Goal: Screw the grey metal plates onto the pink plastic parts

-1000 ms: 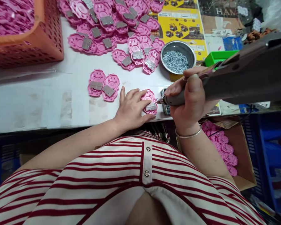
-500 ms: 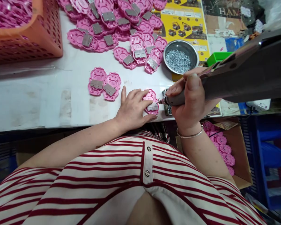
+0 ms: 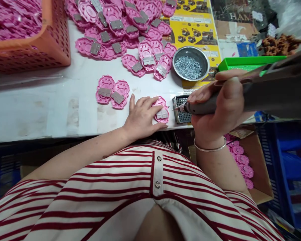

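Observation:
My left hand lies on the white tabletop with its thumb and fingers around a pink plastic shell that carries a grey metal plate. Part of this shell is hidden under the fingers. My right hand is wrapped round a dark electric screwdriver, which points left. Its bit is over a small black tray full of holes, just right of the shell and apart from it. Two similar pink shells with metal plates lie side by side left of my left hand.
A metal bowl of small screws stands beyond the tray. Behind it are piled many pink shells. An orange basket of pink parts stands back left, a green tray at right. Below the table edge sits a cardboard box of pink parts.
My right hand has drawn the screwdriver back to the right, from the shell to over the black tray. My left hand stays on the shell. The view has shifted slightly.

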The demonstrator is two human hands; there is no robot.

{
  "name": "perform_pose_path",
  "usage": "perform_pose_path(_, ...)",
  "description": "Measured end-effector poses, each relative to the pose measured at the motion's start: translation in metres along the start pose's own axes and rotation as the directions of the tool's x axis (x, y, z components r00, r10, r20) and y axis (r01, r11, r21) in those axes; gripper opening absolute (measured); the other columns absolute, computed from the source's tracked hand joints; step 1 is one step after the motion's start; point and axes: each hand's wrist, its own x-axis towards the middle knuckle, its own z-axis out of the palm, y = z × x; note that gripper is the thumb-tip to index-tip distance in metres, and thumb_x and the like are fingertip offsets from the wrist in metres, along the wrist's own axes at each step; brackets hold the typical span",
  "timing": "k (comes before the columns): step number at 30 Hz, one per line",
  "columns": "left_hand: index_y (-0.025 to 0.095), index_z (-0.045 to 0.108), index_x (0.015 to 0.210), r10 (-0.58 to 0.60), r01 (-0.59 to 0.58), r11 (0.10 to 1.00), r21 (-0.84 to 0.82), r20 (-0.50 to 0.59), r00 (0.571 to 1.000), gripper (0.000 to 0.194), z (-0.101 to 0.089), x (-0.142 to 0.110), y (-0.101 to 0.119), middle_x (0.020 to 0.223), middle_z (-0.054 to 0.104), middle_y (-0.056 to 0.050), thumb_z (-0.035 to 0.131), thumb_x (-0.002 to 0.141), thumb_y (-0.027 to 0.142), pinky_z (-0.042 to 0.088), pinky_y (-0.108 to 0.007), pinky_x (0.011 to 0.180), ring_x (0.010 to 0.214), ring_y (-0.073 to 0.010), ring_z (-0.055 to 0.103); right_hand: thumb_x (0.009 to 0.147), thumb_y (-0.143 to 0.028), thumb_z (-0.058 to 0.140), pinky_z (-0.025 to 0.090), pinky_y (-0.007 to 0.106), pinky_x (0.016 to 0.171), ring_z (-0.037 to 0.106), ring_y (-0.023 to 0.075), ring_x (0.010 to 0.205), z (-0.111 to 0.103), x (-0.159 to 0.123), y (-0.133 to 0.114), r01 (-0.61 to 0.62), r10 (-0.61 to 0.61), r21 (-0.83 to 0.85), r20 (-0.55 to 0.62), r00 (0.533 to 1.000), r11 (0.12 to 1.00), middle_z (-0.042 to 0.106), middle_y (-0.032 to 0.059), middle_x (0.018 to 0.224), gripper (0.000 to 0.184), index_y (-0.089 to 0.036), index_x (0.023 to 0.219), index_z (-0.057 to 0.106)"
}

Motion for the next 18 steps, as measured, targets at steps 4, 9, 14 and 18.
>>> perform_pose_path(4, 0.030, 0.069, 0.126, 0.051, -0.052, 0.999, -0.002, -0.079, 0.996, 0.050, -0.001, 0.014, 0.007, 0.149, 0.056, -0.009, 0.076, 0.083, 0.054, 0.016, -0.069, 0.121, 0.138, -0.0355, 0.045, 0.080, -0.040, 0.074, 0.036, 0.023, 0.037, 0.034, 0.0059, 0.034, 0.001, 0.009, -0.011, 0.048, -0.051, -0.034, -0.105, 0.993, 0.998, 0.044, -0.0093, 0.046, 0.018, -0.023, 0.076, 0.068)
perform_pose_path(9, 0.034, 0.078, 0.105, 0.162, -0.165, 0.986, -0.034, -0.068, 0.984, 0.018, 0.000, 0.041, 0.029, 0.144, 0.061, -0.001, 0.074, 0.088, 0.038, 0.013, -0.069, 0.122, 0.140, -0.0345, 0.044, 0.083, -0.035, 0.066, 0.036, 0.022, 0.036, 0.032, 0.0056, 0.034, -0.006, 0.011, -0.018, 0.085, -0.089, -0.034, -0.141, 0.986, 0.996, 0.039, -0.0093, 0.046, 0.015, -0.022, 0.075, 0.065)
perform_pose_path(14, 0.030, 0.081, 0.086, 0.155, -0.158, 0.984, -0.088, -0.045, 0.987, 0.008, 0.007, 0.053, 0.038, 0.137, 0.066, -0.003, 0.074, 0.087, 0.031, 0.011, -0.070, 0.124, 0.138, -0.0356, 0.046, 0.089, -0.045, 0.059, 0.042, 0.021, 0.044, 0.042, 0.0063, 0.042, -0.016, 0.004, -0.023, 0.021, -0.031, -0.094, -0.103, 0.994, 0.995, 0.039, -0.0080, 0.052, 0.018, -0.028, 0.086, 0.063)
perform_pose_path(18, 0.031, 0.079, 0.104, 0.112, -0.116, 0.990, -0.084, -0.052, 0.992, 0.020, 0.005, 0.047, 0.029, 0.139, 0.065, -0.003, 0.075, 0.087, 0.040, 0.012, -0.069, 0.123, 0.138, -0.0348, 0.046, 0.089, -0.046, 0.058, 0.044, 0.022, 0.047, 0.045, 0.0073, 0.045, -0.014, 0.001, -0.027, -0.023, 0.011, -0.104, -0.108, 0.994, 0.994, 0.040, -0.0073, 0.053, 0.017, -0.030, 0.086, 0.064)
